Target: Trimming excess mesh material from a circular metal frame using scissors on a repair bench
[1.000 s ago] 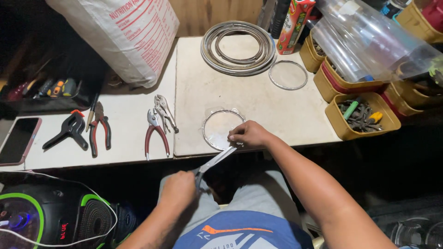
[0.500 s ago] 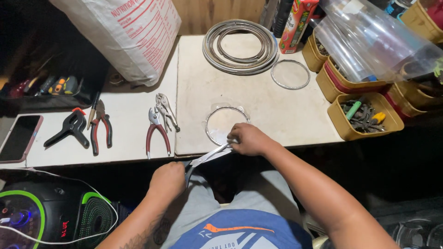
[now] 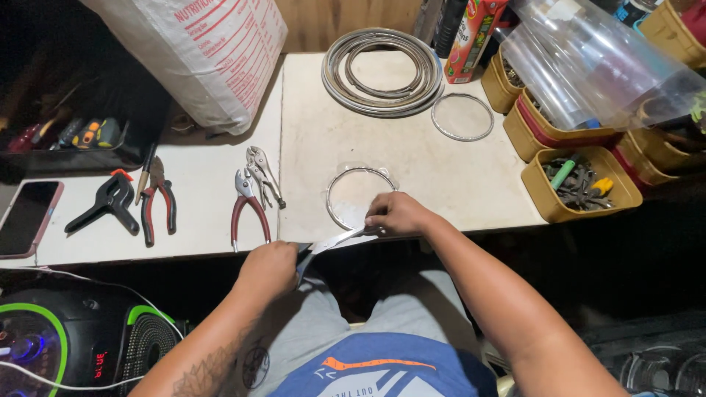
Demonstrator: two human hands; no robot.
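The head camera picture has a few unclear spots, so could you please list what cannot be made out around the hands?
- Head view: the tool in the left hand is covered by the fist; only a metal blade shows.
- Head view: the right hand hides the near edge of the wire ring.
- Head view: parts in the yellow bin are too small to identify.
- Head view: the phone is cut off by the left edge.

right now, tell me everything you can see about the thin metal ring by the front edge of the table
The thin silver metal ring lies flat on the white tabletop, close to the front edge. It looks like a slim wire or band hoop, round, with bare table showing through its middle. The right hand rests over its lower right part, seemingly pinning a pale strip that runs down to the left hand. Whether the strip joins the ring cannot be told. Nothing else touches it; red-handled pliers lie apart.
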